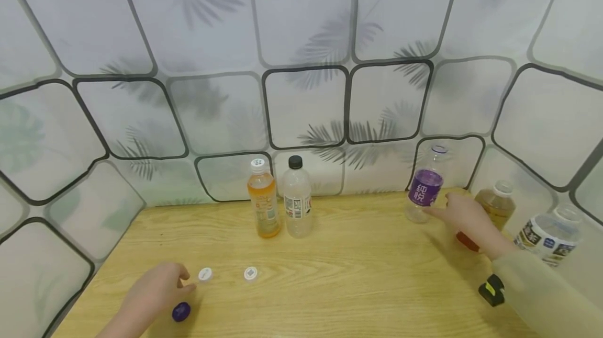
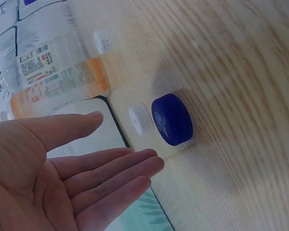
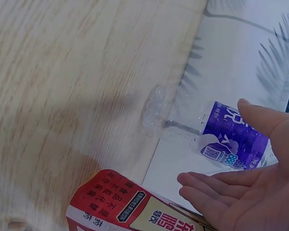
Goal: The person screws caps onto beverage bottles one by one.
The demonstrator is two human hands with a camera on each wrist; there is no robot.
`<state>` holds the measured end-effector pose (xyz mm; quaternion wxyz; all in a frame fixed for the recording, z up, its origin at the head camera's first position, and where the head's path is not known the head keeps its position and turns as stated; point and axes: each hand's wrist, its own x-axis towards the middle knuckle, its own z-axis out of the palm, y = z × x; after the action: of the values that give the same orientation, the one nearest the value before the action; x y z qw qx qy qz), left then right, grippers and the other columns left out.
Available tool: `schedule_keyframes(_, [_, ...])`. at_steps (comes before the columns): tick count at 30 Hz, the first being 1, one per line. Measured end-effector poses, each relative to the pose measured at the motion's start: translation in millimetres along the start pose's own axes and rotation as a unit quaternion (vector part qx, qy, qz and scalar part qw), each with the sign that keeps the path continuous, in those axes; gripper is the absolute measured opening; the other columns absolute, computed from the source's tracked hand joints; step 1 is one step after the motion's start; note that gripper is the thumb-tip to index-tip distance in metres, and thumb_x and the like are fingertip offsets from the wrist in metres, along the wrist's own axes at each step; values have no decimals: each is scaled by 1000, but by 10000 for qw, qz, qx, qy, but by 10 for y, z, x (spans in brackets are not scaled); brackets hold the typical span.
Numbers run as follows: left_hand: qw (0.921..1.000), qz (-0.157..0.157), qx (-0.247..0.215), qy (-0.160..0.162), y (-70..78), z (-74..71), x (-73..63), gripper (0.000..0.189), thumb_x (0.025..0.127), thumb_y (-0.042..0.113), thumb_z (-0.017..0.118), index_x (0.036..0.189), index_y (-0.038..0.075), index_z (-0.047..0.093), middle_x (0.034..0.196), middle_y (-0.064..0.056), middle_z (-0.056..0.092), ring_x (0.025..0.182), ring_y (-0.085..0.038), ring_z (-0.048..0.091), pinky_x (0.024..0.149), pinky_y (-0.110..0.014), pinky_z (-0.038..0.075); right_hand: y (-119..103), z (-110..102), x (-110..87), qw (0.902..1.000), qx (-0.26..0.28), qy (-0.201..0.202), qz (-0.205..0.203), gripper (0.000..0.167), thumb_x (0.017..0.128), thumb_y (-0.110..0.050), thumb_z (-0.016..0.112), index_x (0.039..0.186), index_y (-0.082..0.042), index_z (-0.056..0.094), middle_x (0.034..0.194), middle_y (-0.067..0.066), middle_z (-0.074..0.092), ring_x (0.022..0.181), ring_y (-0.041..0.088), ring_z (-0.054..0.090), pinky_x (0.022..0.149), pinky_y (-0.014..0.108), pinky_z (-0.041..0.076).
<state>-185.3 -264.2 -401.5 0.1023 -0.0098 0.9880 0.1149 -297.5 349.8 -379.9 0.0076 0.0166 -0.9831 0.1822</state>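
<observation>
My left hand (image 1: 157, 288) hovers over the table with thumb and fingers apart, holding nothing. Right by its fingertips lies a dark purple-blue bottle cap (image 2: 172, 119), with a white cap (image 2: 140, 119) just past it. At the back right, a clear, capless bottle with a purple label (image 1: 425, 187) stands upright near the wall. My right hand (image 1: 471, 218) is beside it, thumb and fingers spread. In the right wrist view the thumb (image 3: 260, 118) overlaps the purple label, and the other fingers extend below the bottle, not curled round it.
Beside the right forearm stand an amber-filled bottle (image 1: 495, 204) with a red label and a clear capless bottle (image 1: 548, 236). An orange drink bottle (image 1: 265, 202) and a black-capped clear bottle (image 1: 298, 202) stand at the back. A second white cap (image 1: 250, 273) lies mid-table.
</observation>
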Motion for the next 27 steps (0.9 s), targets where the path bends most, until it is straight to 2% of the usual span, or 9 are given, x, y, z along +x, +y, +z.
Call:
schedule_keyframes(3, [9999, 17, 105, -19, -17, -4, -29, 32, 89, 24, 84, 106, -1, 75, 90, -3, 76, 83, -23, 71, 77, -49, 60, -5, 5, 13, 9997, 143, 177, -54, 54, 98, -48, 71, 81, 2, 57, 66, 5, 50, 63, 23, 53, 55, 34, 43])
schedule_keyframes(7, [9997, 67, 214, -88, -36, 2, -70, 35, 85, 26, 87, 104, 0, 74, 92, -3, 75, 85, -25, 71, 78, -51, 60, -24, 5, 47, 9995, 236, 221, 31, 57, 99, -53, 69, 83, 0, 54, 67, 2, 45, 63, 22, 51, 55, 33, 41])
schedule_keyframes(9, [9995, 88, 285, -122, -41, 9, -85, 38, 82, 29, 90, 102, 1, 74, 95, -4, 76, 87, -26, 72, 79, -52, 60, -36, -3, 67, 9992, 285, 252, 122, 62, 98, -54, 70, 90, 6, 57, 72, 9, 51, 67, 26, 54, 57, 35, 43])
schedule_keyframes(11, [9993, 102, 333, -143, -48, 24, -96, 40, 78, 30, 93, 98, 3, 72, 95, -4, 75, 85, -24, 70, 77, -50, 59, -47, -17, 82, 9989, 291, 325, 171, 72, 98, -55, 70, 101, 16, 58, 83, 27, 60, 75, 37, 61, 62, 41, 51])
schedule_keyframes(13, [9991, 117, 375, -136, -50, 45, -105, 39, 74, 28, 95, 91, 6, 69, 89, -2, 71, 79, -21, 65, 71, -46, 57, -55, -32, 97, 9985, 326, 382, 211, 81, 98, -54, 70, 115, 24, 55, 101, 43, 63, 87, 51, 66, 71, 52, 57])
schedule_keyframes(15, [9991, 123, 383, -141, -48, 69, -120, 37, 72, 25, 94, 83, 8, 63, 80, 0, 64, 72, -19, 57, 64, -40, 50, -67, -44, 107, 9983, 336, 404, 251, 91, 99, -54, 69, 129, 29, 48, 124, 52, 57, 106, 62, 63, 84, 63, 57])
schedule_keyframes(16, [9991, 121, 370, -138, -45, 81, -127, 36, 71, 22, 93, 80, 10, 60, 75, 0, 60, 68, -18, 52, 61, -37, 45, -71, -47, 115, 9982, 339, 406, 273, 94, 99, -54, 68, 133, 30, 44, 131, 54, 52, 113, 65, 60, 90, 67, 56])
schedule_keyframes(19, [9992, 163, 361, -48, -28, 109, -152, 36, 65, 14, 86, 72, 12, 51, 67, 0, 49, 62, -18, 43, 58, -33, 33, -86, -52, 140, 9979, 378, 368, 377, 100, 100, -55, 66, 139, 32, 37, 138, 56, 45, 122, 69, 52, 98, 71, 51])
schedule_keyframes(27, [9976, 262, 643, 44, 14, 119, -174, 40, 62, 11, 92, 76, 11, 54, 71, 0, 52, 65, -19, 48, 59, -35, 40, -120, -39, 230, 9960, 591, 445, 506, 105, 100, -60, 64, 145, 30, 32, 142, 54, 42, 128, 69, 48, 106, 73, 46])
